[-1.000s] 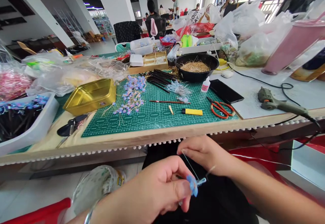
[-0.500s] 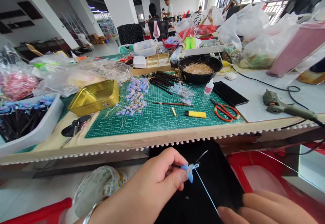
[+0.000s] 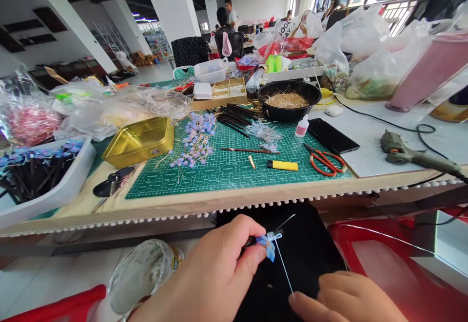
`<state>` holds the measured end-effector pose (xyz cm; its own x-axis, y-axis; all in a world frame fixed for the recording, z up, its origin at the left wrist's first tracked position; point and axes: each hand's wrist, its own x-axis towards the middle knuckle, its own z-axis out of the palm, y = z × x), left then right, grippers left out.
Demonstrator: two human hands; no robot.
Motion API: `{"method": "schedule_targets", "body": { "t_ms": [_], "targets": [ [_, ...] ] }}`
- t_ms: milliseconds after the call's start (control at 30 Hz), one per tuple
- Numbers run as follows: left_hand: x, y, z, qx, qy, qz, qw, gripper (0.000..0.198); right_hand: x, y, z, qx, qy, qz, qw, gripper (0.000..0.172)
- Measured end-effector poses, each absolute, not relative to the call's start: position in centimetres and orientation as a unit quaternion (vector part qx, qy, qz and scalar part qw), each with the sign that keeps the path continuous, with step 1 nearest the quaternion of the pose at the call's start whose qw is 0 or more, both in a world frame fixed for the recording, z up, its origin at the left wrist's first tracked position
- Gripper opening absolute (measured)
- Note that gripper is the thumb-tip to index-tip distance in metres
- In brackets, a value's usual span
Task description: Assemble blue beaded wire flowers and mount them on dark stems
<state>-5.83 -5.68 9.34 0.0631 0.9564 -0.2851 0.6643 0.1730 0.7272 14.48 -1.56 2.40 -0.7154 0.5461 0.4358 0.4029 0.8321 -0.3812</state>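
Note:
My left hand (image 3: 226, 258) pinches a blue flower ornament (image 3: 268, 248) between thumb and forefinger, low in front of the table edge. A dark stick-like part runs back from the flower into the fist, mostly hidden. At the flower's tip a small loop of pale blue thread (image 3: 284, 266) shows, and a thin loose end sticks out beyond it. The thread runs taut down to my right hand (image 3: 343, 295), whose fingers are closed on it at the lower right. Black cloth (image 3: 303, 244) lies beneath both hands.
On the green cutting mat (image 3: 153, 183) lie blue-purple flower stems (image 3: 195, 139), a yellow lighter (image 3: 283, 165), orange-handled scissors (image 3: 327, 161) and a glue bottle (image 3: 302, 126). A gold tin (image 3: 141, 139), black bowl (image 3: 266, 110), phone (image 3: 332, 136) and glue gun (image 3: 409, 151) surround them. A bucket (image 3: 133, 275) stands below.
My right hand has moved left and slightly up, closer to my left hand, with the thread still held taut. The flower has shifted slightly left.

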Motion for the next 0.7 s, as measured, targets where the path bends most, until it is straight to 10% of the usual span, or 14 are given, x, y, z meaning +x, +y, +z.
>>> {"method": "schedule_targets", "body": {
  "t_ms": [433, 700],
  "targets": [
    [-5.0, -6.4, 9.2, 0.650, 0.610, 0.173, 0.419, 0.011, 12.9, 2.3, 1.8, -0.253, -0.869, 0.360, 0.226, 0.028],
    [-5.1, -6.8, 8.7, 0.734, 0.579, 0.112, 0.337, 0.025, 14.2, 2.9, 9.2, -0.171, -0.942, 0.031, 0.288, 0.021]
  ]
}}
